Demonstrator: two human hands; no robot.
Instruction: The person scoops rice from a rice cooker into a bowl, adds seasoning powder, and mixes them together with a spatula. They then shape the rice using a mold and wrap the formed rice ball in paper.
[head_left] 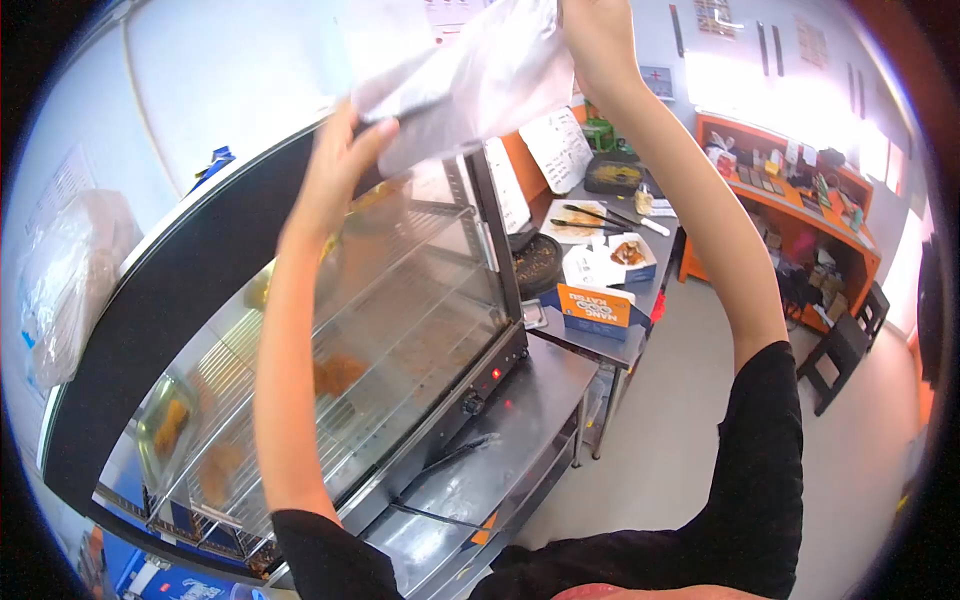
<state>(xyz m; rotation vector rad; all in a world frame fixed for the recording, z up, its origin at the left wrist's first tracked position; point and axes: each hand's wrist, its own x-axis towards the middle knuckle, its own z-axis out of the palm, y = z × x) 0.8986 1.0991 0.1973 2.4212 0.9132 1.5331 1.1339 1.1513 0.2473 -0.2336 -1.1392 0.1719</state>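
1. Black sleeves (760,430), bare forearms raised.
2. Left hand (350,155): thumb and fingers apart, at the lower left corner of the plastic bag.
3. Right hand (602,45): at the bag's upper right edge; fingertips out of frame, closure cannot be told.
4. Plastic bag (480,90): translucent, aloft by the upper edge of the glass-fronted warming cabinet (492,240). Judged light, limp, slippery, easily torn; best taken by opposite edges of the film, pinched.
5. Bundled plastic (80,270): against the cabinet's outer top edge.
6. Tabletop (627,345): printed carton (597,308) near its near edge; black-handled tongs (590,222) farther back.
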